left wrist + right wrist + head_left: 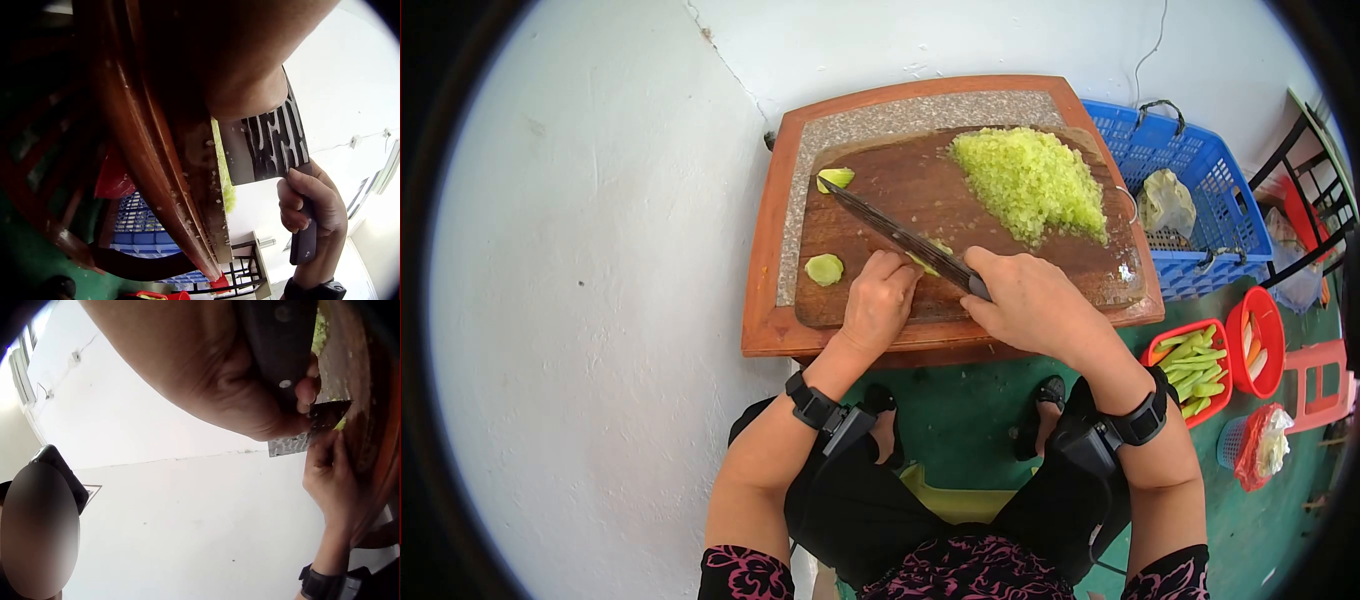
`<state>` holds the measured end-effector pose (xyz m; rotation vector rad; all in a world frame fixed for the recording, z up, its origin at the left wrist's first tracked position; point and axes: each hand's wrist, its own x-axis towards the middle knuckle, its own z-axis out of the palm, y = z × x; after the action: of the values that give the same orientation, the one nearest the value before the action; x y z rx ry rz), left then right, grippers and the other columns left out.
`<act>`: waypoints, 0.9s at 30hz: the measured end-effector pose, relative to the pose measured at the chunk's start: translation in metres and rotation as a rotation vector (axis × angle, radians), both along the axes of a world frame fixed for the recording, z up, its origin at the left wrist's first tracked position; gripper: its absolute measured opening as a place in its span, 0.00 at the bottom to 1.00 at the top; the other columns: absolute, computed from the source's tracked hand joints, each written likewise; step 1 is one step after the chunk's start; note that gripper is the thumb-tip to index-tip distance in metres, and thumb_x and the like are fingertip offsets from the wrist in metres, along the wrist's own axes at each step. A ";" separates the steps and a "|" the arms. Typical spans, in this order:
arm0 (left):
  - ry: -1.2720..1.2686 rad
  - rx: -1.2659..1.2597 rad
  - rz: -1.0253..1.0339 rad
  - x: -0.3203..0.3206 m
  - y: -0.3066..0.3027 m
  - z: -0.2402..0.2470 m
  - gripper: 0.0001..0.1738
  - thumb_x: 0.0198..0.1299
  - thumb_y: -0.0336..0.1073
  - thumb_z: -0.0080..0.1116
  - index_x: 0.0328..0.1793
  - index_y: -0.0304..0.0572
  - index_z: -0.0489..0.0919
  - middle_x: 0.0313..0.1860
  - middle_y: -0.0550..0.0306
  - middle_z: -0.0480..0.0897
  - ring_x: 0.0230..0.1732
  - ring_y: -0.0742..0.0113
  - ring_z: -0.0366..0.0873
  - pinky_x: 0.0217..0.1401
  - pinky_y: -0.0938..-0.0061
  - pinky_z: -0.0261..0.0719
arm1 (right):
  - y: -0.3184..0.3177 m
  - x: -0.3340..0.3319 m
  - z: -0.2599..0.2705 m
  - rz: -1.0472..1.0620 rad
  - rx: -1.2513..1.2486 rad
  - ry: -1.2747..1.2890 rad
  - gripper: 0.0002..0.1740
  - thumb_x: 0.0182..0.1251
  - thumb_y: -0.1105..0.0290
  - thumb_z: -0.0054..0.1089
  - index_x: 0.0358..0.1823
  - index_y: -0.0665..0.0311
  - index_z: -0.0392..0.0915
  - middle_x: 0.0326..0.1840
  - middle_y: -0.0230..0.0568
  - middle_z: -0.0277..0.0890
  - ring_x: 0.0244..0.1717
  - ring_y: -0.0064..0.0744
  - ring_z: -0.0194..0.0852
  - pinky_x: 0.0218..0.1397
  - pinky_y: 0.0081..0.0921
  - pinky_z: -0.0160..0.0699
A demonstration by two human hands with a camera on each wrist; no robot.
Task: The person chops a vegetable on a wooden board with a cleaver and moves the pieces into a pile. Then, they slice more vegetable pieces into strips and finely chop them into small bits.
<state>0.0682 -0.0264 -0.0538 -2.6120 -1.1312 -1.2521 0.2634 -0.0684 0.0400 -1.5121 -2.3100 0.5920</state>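
Note:
My right hand (1035,305) (319,209) grips the black handle of a broad knife (890,231) (272,140), its blade slanting up and left over the wooden cutting board (880,170). Against the blade, near the board's front edge, my left hand (882,300) (334,484) holds a green vegetable piece (930,262) (340,424) with bent fingers; the blade and fingers hide most of it. One green piece (836,180) lies by the knife's tip, another (824,269) left of my left hand. A heap of chopped green vegetable (1030,185) covers the board's right part.
The board lies on a wood-framed table (758,290) against a white wall. To the right stands a blue basket (1230,220) with a bag in it. On the green floor are red baskets (1222,398) of vegetables and a pink stool (1320,380).

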 end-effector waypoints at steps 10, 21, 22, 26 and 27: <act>-0.011 0.016 -0.012 0.000 0.002 -0.001 0.05 0.44 0.20 0.63 0.27 0.31 0.78 0.29 0.49 0.77 0.32 0.51 0.74 0.33 0.64 0.74 | -0.003 -0.001 0.001 0.009 0.045 -0.028 0.09 0.57 0.70 0.54 0.36 0.68 0.69 0.25 0.56 0.77 0.32 0.57 0.79 0.36 0.47 0.77; 0.005 0.009 -0.006 -0.001 0.002 -0.003 0.05 0.43 0.19 0.63 0.27 0.32 0.77 0.28 0.49 0.76 0.32 0.50 0.74 0.34 0.64 0.75 | -0.004 0.000 -0.001 0.006 0.050 -0.036 0.10 0.59 0.70 0.54 0.36 0.69 0.69 0.24 0.56 0.77 0.32 0.57 0.78 0.36 0.47 0.78; 0.007 0.007 -0.006 -0.001 0.002 -0.003 0.06 0.43 0.19 0.63 0.27 0.32 0.77 0.29 0.49 0.76 0.32 0.50 0.74 0.34 0.64 0.75 | -0.004 0.000 -0.002 0.009 0.060 -0.034 0.10 0.59 0.70 0.54 0.36 0.69 0.69 0.23 0.56 0.77 0.32 0.57 0.78 0.36 0.47 0.78; 0.001 0.017 -0.012 0.000 0.002 -0.002 0.05 0.43 0.19 0.62 0.27 0.32 0.77 0.29 0.49 0.76 0.32 0.50 0.74 0.34 0.64 0.75 | -0.006 0.000 0.001 0.007 0.058 -0.026 0.10 0.59 0.70 0.54 0.36 0.69 0.69 0.23 0.56 0.77 0.31 0.58 0.78 0.36 0.47 0.78; 0.005 0.016 -0.010 0.000 0.002 -0.002 0.05 0.44 0.19 0.62 0.27 0.32 0.77 0.29 0.49 0.76 0.32 0.50 0.74 0.34 0.64 0.75 | -0.006 0.000 0.000 0.009 0.056 -0.029 0.10 0.59 0.70 0.54 0.36 0.69 0.69 0.23 0.56 0.76 0.31 0.58 0.78 0.36 0.47 0.78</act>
<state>0.0680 -0.0247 -0.0555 -2.6118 -1.1040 -1.2506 0.2638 -0.0746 0.0405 -1.4952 -2.3365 0.5063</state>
